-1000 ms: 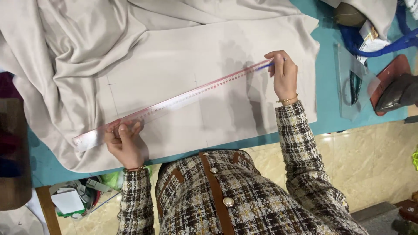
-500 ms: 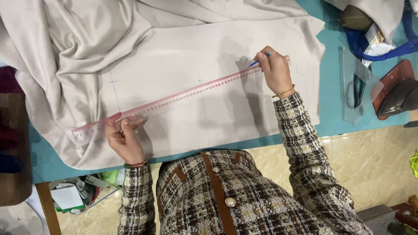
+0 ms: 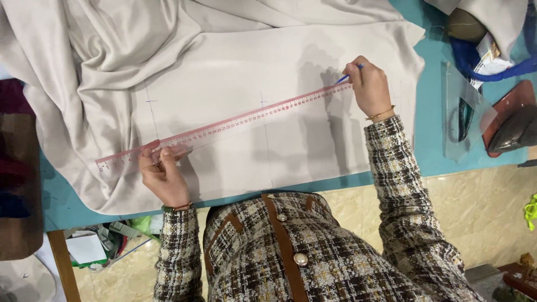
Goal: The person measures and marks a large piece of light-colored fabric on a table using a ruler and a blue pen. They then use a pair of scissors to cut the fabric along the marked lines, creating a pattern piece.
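Observation:
A long pink see-through ruler lies slantwise across pale beige cloth spread on a teal table. My left hand presses down the ruler's near left end with its fingertips. My right hand sits at the ruler's far right end and grips a blue pen whose tip touches the cloth by the ruler's edge. Faint drawn lines cross the cloth under the ruler. Both sleeves are checked tweed.
A clear plastic set square lies on the table at the right, beside a dark iron on a reddish rest. A blue bag with papers is at the upper right. Bunched cloth piles at the upper left. Scraps sit under the table's left edge.
The ruler has shifted slightly up the cloth. My right hand has moved from holding the ruler's right end flat to holding the pen with its tip at that end. My left hand keeps pressing.

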